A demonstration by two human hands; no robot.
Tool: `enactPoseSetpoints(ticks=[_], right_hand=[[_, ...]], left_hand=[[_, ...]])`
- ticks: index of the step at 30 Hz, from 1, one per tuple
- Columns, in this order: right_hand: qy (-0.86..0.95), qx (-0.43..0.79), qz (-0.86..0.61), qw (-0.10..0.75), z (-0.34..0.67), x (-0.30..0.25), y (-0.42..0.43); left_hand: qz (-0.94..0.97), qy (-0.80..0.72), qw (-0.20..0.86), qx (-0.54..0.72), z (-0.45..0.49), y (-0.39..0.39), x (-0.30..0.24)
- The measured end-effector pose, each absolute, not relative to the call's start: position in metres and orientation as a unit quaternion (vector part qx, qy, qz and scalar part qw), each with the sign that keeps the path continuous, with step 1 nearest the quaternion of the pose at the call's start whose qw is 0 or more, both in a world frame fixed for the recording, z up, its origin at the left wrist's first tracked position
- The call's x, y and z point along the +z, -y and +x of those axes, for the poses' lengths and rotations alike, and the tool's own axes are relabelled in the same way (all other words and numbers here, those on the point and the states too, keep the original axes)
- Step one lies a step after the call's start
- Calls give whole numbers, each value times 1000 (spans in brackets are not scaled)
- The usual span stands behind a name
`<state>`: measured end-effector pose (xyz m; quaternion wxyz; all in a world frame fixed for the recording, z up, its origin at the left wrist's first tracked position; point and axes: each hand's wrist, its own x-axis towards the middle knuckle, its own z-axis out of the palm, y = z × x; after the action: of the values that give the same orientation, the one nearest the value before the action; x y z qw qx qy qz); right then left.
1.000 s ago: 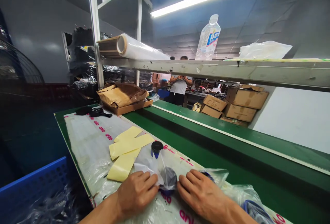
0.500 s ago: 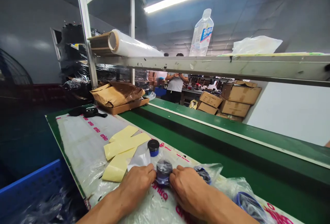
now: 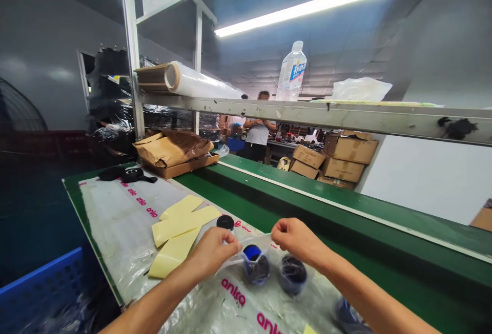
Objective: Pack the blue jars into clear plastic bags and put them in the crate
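My left hand (image 3: 215, 248) pinches the left side of a clear plastic bag's mouth (image 3: 265, 243), and my right hand (image 3: 295, 237) has its fingers closed at the opposite side. The bag is stretched between them. Inside it, or just beneath its film, sits a round blue and black piece (image 3: 257, 268). Just right of that stands a second dark round piece (image 3: 292, 274) wrapped in clear plastic. A third wrapped piece (image 3: 348, 313) is partly behind my right forearm. Beyond my left hand stands an unwrapped black-topped round piece (image 3: 225, 222), its lower part hidden.
Yellow paper strips (image 3: 180, 226) lie on the plastic-covered green table (image 3: 115, 211). A cardboard tray (image 3: 184, 166) with brown paper stands farther back. A blue crate (image 3: 46, 277) is at lower left. Overhead runs a shelf (image 3: 238, 107) holding a film roll (image 3: 203, 80) and bottle (image 3: 292, 70).
My hands have risen from around a round piece and spread apart, with the bag's mouth now stretched between them. The camera view has tilted up slightly.
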<state>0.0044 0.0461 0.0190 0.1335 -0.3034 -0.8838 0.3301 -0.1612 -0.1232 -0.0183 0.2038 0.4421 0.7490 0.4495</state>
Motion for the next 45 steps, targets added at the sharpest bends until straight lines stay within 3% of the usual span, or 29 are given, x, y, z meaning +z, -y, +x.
enactPoseSetpoints(ticks=[7,10,13,21,26,31,35,40,45], right_hand=[[899,208,-329,202,25,17,-42],[938,150,-213,231,32,20,-21],[970,99,-81,207,34,13,7],[963,-96,-145,204,12,-40,41],[963,-73,-148,211,12,-43,25],[928,93,-288,216,15,-17,0],[915,145,-290,241,21,-11,-3],[917,4,-76,391,43,-25,21],[927,-100,-38,358,40,-43,30]], left_hand=[[432,-732,205,485,-148,116,-16],[424,-730,193,500,-147,115,-14],[402,-726,202,520,-144,114,-16],[360,-715,238,550,-135,111,-20],[352,-722,239,546,-140,116,-21],[382,-731,227,517,-137,125,-28],[426,-730,198,496,-127,126,-37],[444,-732,169,488,-125,118,-42],[444,-735,164,485,-131,117,-44]])
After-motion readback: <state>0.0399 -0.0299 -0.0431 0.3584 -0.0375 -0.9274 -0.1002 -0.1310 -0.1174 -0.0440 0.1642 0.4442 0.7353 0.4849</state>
